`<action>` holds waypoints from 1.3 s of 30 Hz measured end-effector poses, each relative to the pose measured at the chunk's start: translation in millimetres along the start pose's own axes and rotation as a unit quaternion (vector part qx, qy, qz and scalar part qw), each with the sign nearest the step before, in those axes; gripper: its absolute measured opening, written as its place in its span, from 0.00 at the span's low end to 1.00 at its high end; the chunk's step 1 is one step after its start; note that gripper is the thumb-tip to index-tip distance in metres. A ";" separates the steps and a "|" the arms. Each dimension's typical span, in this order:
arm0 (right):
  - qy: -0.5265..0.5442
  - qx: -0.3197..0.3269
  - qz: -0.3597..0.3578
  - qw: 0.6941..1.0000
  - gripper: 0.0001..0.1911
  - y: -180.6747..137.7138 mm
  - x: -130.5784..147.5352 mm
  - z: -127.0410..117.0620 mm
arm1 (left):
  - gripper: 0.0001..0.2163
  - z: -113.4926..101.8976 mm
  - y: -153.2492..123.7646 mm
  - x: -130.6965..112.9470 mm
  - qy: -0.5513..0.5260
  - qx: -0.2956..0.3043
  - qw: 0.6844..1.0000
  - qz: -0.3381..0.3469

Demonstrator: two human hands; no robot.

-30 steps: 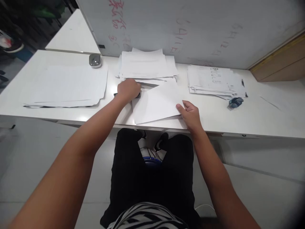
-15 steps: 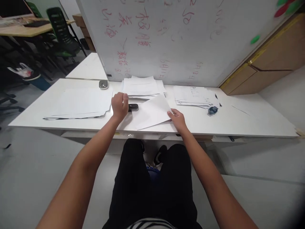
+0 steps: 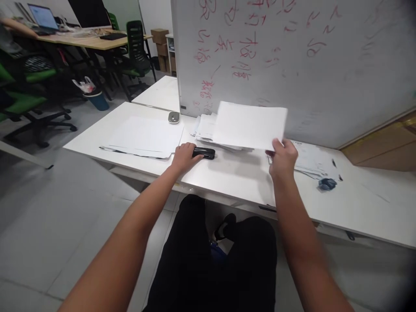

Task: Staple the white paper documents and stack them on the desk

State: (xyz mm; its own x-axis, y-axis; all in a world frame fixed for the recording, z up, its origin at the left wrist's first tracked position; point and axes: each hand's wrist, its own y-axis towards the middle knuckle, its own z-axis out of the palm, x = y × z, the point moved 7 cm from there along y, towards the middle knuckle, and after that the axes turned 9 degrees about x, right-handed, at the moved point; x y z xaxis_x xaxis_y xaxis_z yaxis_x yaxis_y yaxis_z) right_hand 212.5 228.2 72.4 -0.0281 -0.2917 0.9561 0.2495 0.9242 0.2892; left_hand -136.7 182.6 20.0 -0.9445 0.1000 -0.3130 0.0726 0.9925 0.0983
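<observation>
Right hand (image 3: 282, 157) holds the sheets (image 3: 250, 125) up off the table (image 3: 240, 177), pinched at the lower right corner. Thumb and fingers are closed narrow on the paper. The sheets hang nearly flat in the air, in front of the whiteboard (image 3: 308, 65) and over the middle pile (image 3: 203, 128).

Left hand (image 3: 184, 157) lies on the table with its fingers curled over the left end of the stapler (image 3: 204, 152). The grip is snug on the body. The stapler rests flat, and its right end pokes out past the fingers.

Judgement: a one-corner pinch lets the far edge droop and the sheets fan. It would go better with the edges squared against the table and the corner held firm. The stapler should sit steady under the left palm so it cannot skid.

Nearby: a wide pile (image 3: 146, 136) to the left, a printed pile (image 3: 308, 158) just right of the right hand, and a small grey object (image 3: 173, 117) by the board.
</observation>
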 end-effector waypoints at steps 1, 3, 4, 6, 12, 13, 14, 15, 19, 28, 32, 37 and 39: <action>-0.019 0.029 0.003 0.999 0.17 16.5 0.7 21.9 | 0.17 -0.4 -0.5 0.1 -0.002 0.000 1.000 -0.002; -0.075 0.045 0.009 0.996 0.16 45.5 -4.4 57.4 | 0.17 -0.9 -1.6 -0.3 -0.004 0.002 1.000 -0.005; -0.115 0.043 0.014 0.992 0.16 56.9 -9.8 71.1 | 0.17 -1.0 -2.0 -0.8 -0.006 0.003 1.000 -0.004; -0.229 0.047 0.018 0.972 0.16 71.7 -23.0 91.6 | 0.16 -1.6 -2.3 -1.3 -0.010 0.004 1.000 -0.003; -0.533 0.088 -0.050 0.840 0.28 67.0 -53.5 93.6 | 0.16 -3.5 1.5 -0.2 -0.010 0.004 1.000 -0.006; -0.547 0.080 -0.065 0.831 0.29 64.1 -54.0 82.0 | 0.17 -3.4 2.5 0.1 -0.010 0.006 1.000 -0.006; -0.557 0.072 -0.076 0.824 0.29 61.8 -53.7 67.4 | 0.17 -3.3 3.5 0.2 -0.010 0.008 1.000 -0.007; -0.567 0.067 -0.084 0.817 0.29 60.2 -53.2 50.4 | 0.18 -3.2 4.5 0.4 -0.010 0.009 1.000 -0.007; -0.609 0.088 -0.061 0.786 0.32 59.0 -57.6 -30.4 | 0.17 -4.1 6.9 0.3 -0.003 0.001 1.000 -0.008; -0.557 0.115 0.041 0.821 0.35 41.9 -99.0 -108.0 | 0.18 -5.5 10.2 -3.3 0.013 0.013 1.000 -0.022; -0.538 0.101 0.033 0.836 0.30 41.1 -98.6 -105.6 | 0.18 -6.8 11.2 -4.6 0.027 0.012 0.999 -0.031; -0.532 0.093 0.021 0.842 0.26 41.6 -95.2 -106.6 | 0.18 -8.7 10.6 -6.7 0.039 0.012 0.999 -0.035; -0.530 0.093 0.019 0.843 0.25 41.2 -95.1 -106.8 | 0.18 -9.4 10.0 -7.3 0.043 0.015 0.998 -0.040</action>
State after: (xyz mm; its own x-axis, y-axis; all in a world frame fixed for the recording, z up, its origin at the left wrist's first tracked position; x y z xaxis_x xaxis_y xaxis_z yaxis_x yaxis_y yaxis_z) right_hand 328.8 267.6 -11.6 -0.8967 0.0324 0.4415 0.1169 0.9793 0.1655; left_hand -132.1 191.2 32.2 -0.9717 0.0154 -0.2359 0.0044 0.9989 0.0472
